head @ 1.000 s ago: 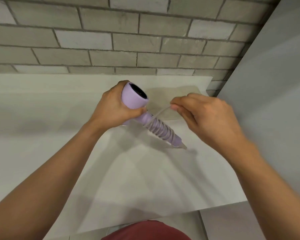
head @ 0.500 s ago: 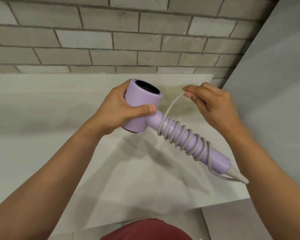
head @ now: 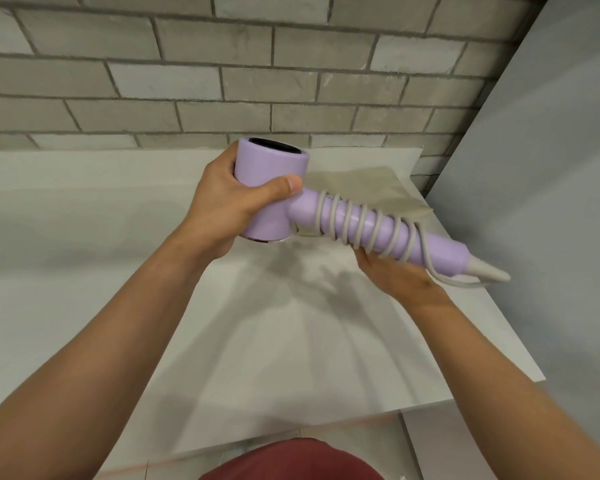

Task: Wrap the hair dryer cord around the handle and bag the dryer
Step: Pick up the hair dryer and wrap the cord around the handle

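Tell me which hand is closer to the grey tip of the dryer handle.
Right. The right hand holds the handle from below, near the grey tip; the left hand grips the barrel at the other end.

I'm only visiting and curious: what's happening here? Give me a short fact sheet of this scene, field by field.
hair dryer: lilac, held above the white counter
cord: grey, coiled in several turns around the handle
left hand: grips the dryer's head
right hand: under the handle, touching it; fingers mostly hidden
bag: beige, lies flat on the counter behind the dryer; dryer not yet inside
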`<state>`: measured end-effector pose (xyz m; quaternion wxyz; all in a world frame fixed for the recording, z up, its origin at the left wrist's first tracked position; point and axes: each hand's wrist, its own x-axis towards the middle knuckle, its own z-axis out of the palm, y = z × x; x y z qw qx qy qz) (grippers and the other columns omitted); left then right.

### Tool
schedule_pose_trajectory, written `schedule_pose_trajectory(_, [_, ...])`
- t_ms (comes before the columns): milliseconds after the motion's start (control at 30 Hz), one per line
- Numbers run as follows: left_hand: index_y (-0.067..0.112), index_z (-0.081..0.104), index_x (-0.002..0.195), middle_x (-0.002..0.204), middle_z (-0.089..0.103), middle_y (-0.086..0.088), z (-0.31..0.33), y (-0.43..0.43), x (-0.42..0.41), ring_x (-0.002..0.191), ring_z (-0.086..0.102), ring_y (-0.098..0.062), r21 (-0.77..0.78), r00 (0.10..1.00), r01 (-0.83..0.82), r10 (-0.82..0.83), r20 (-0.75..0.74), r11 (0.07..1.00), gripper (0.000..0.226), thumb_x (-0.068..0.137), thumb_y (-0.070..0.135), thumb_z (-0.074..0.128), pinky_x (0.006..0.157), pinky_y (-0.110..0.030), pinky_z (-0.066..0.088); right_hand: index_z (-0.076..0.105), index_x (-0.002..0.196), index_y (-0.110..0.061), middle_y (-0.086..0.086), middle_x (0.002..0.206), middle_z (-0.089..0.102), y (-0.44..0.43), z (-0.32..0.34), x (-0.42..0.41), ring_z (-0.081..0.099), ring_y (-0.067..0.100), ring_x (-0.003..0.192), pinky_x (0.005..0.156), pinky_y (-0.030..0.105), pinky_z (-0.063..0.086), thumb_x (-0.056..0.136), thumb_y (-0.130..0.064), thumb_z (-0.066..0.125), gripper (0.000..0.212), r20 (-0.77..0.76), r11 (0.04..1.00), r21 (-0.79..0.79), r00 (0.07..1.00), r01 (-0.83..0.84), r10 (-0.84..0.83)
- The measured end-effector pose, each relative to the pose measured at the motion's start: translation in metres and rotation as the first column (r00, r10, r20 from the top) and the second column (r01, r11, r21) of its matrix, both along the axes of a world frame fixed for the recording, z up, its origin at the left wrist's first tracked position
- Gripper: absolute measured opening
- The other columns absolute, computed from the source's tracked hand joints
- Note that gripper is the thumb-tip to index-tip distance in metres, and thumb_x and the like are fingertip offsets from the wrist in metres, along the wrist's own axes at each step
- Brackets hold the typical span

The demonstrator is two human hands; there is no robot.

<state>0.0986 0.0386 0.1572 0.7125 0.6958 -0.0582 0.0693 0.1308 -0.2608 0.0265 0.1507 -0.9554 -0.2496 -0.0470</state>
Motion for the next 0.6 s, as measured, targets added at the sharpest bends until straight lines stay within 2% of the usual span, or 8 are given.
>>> schedule_pose_trajectory(67, [0.019,0.067,0.115,0.106,0.075,-0.002,-0.001,0.000,0.002,0.092,0.074,-0.019,-0.011,0.998,-0.056,0.056,-0.013,0.998,0.064,0.059,0.041,0.090,0.071,-0.035,0.061,0.057,0.144,-0.013,0.017,0.131,0.068,0.041,0.031,-0.033,0.071,0.034,0.111,0.080,0.036,0.051,0.115,-0.038,0.018,0.054,-0.096,0.983,0.139,0.989,0.124,-0.111])
schedule_pose_trajectory(100, [0.017,0.066,0.115,0.106,0.075,-0.002,-0.002,0.000,0.004,0.092,0.074,-0.019,-0.015,0.996,-0.087,0.086,-0.020,0.996,0.064,0.060,0.041,0.090,0.070,-0.036,0.062,0.049,0.152,-0.019,0.012,0.142,0.063,0.053,0.052,-0.042,0.067,0.039,0.115,0.081,0.040,0.050,0.113,-0.043,0.022,0.052,-0.005,0.987,0.106,0.993,0.118,-0.118])
schedule_pose_trajectory(133, [0.017,0.066,0.115,0.106,0.075,-0.002,-0.004,-0.001,0.006,0.092,0.074,-0.020,-0.018,0.992,-0.122,0.121,-0.026,0.992,0.063,0.062,0.040,0.091,0.070,-0.038,0.063,0.041,0.156,-0.027,0.006,0.145,0.061,0.060,0.051,-0.045,0.066,0.042,0.111,0.078,0.043,0.051,0.112,-0.041,0.031,0.048,0.144,0.995,-0.034,0.986,0.093,-0.087])
schedule_pose_trajectory(200, [0.017,0.064,0.114,0.106,0.074,0.000,-0.009,-0.001,0.010,0.093,0.074,-0.019,0.004,0.978,-0.206,0.206,-0.026,0.979,0.059,0.066,0.038,0.091,0.071,-0.041,0.064,0.024,0.161,-0.039,-0.002,0.144,0.060,0.070,0.054,-0.053,0.065,0.045,0.103,0.076,0.046,0.054,0.110,-0.036,0.039,0.053,0.073,0.997,-0.051,0.996,0.055,-0.051])
schedule_pose_trajectory(267, [0.019,0.063,0.111,0.105,0.072,0.004,-0.016,0.000,0.014,0.092,0.073,-0.015,0.062,0.960,-0.278,0.280,-0.020,0.959,0.057,0.067,0.041,0.092,0.074,-0.041,0.064,0.017,0.161,-0.040,-0.002,0.141,0.060,0.082,0.055,-0.063,0.063,0.044,0.104,0.078,0.046,0.052,0.110,-0.035,0.037,0.056,-0.037,0.991,-0.133,0.999,0.021,-0.026])
schedule_pose_trajectory(367, [0.024,0.061,0.109,0.103,0.070,0.011,-0.028,0.002,0.016,0.092,0.070,-0.011,0.152,0.940,-0.333,0.340,-0.024,0.931,0.058,0.065,0.047,0.091,0.074,-0.038,0.063,0.022,0.159,-0.028,0.004,0.130,0.065,0.092,0.062,-0.076,0.061,0.042,0.102,0.071,0.041,0.040,0.110,-0.033,0.037,0.052,-0.100,0.979,-0.202,0.995,-0.031,0.011])
schedule_pose_trajectory(500, [0.024,0.058,0.113,0.105,0.066,0.011,-0.037,0.003,0.018,0.097,0.067,-0.013,0.287,0.917,-0.374,0.397,-0.023,0.882,0.067,0.062,0.055,0.088,0.064,-0.033,0.059,0.027,0.155,-0.020,0.006,0.105,0.061,0.103,0.076,-0.090,0.057,0.040,0.090,0.073,0.043,0.046,0.109,-0.024,0.039,0.048,-0.199,0.977,-0.189,0.978,-0.097,0.058])
schedule_pose_trajectory(600, [0.025,0.056,0.117,0.105,0.064,0.013,-0.040,0.004,0.018,0.096,0.065,-0.015,0.419,0.917,-0.361,0.399,-0.004,0.833,0.072,0.061,0.058,0.087,0.074,-0.041,0.062,0.041,0.136,-0.020,-0.001,0.102,0.059,0.106,0.094,-0.096,0.057,0.038,0.091,0.072,0.042,0.045,0.109,-0.025,0.039,0.028,-0.204,0.970,-0.195,0.973,-0.148,0.108])
